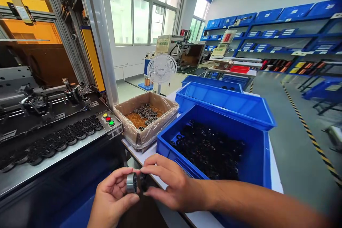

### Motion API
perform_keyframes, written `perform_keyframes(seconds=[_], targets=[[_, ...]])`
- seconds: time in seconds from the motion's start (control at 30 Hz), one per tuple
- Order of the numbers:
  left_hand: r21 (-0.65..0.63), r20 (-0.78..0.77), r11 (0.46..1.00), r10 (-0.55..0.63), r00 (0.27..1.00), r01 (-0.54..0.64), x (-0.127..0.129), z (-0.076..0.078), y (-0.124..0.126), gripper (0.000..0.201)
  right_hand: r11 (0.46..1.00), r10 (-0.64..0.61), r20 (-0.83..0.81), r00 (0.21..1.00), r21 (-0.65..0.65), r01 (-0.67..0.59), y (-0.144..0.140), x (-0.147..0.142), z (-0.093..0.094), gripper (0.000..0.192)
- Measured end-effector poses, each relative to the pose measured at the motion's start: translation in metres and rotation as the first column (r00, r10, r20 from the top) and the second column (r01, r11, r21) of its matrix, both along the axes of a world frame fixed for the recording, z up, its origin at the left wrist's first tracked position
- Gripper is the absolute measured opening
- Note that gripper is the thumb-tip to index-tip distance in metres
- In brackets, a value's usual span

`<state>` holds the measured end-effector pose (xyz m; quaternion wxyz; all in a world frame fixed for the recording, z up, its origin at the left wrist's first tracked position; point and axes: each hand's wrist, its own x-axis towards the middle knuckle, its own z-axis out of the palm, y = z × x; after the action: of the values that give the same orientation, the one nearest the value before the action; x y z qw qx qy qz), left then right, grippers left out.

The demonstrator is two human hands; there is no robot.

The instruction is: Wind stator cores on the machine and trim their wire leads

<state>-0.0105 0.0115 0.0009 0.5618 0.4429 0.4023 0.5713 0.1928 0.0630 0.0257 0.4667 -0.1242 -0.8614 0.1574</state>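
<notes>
My left hand point(112, 192) grips a short silver metal ring point(130, 183) with a dark inner face, held on edge between thumb and fingers. Just to its right, my right hand point(177, 185) pinches a small black round plastic-looking part point(144, 181). The two pieces face each other with a narrow gap between them. Beyond my right hand stands a blue bin point(256, 164) with a heap of black parts point(211, 146). A plastic-lined cardboard box point(133, 135) farther off holds several metal ring pieces point(146, 114).
At left, a machine has a row of black-and-silver parts point(61, 140) along its metal ledge and a button box point(110, 124). More blue bins point(221, 98) stand behind the nearest one. A white fan point(161, 69) and blue shelving point(263, 37) are farther back.
</notes>
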Motion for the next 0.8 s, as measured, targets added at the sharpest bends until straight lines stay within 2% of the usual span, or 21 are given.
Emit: perform_keyframes(seconds=[0.23,0.57,0.8], targets=[[-0.105,-0.022,0.992,-0.078,0.997,0.076,0.009,-0.007,0.003,0.051,0.997,0.001,-0.022,1.000,0.076,0.001,0.000,0.004,-0.003,0.034],[-0.099,0.001,0.993,-0.060,0.998,0.059,0.013,-0.009,0.001,0.051,0.995,0.020,-0.029,0.999,0.097,-0.017,0.004,0.002,-0.006,0.036],[-0.066,0.063,0.989,-0.132,0.989,0.136,0.010,-0.017,0.000,0.044,0.986,0.025,0.003,1.000,0.167,-0.025,0.007,0.003,-0.008,0.033]])
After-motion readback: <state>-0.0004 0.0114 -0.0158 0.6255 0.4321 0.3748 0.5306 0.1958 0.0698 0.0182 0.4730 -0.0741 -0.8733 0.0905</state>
